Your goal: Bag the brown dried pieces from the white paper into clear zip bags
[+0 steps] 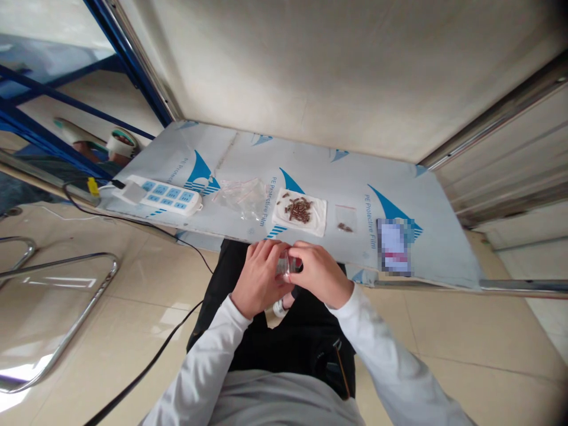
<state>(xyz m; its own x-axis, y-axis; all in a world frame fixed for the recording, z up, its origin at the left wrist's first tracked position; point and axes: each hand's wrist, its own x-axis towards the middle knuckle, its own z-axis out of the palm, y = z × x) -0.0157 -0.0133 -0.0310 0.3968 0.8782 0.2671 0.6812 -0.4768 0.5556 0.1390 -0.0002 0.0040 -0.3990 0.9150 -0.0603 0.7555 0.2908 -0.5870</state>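
Note:
Over my lap, at the table's front edge, my left hand [262, 275] and my right hand [317, 271] are closed around a small clear zip bag [286, 266] with a reddish strip. The fingers hide much of it, and I cannot tell what is inside. Just beyond the hands, a white paper sheet or tissue [319, 222] carries a heap of small brown pieces [298, 210]. To its right lies another clear zip bag [347, 213] with a few brown pieces in its lower part. Left of the sheet is a crumpled pile of clear plastic bags [242, 198].
A white power strip [171, 198] with a plug and black cable [133, 222] sits at the table's left. A blurred-out phone-like object [394, 247] lies at the right. The table [426, 248] meets a wall. Another person's feet [119, 145] show beyond the blue frame.

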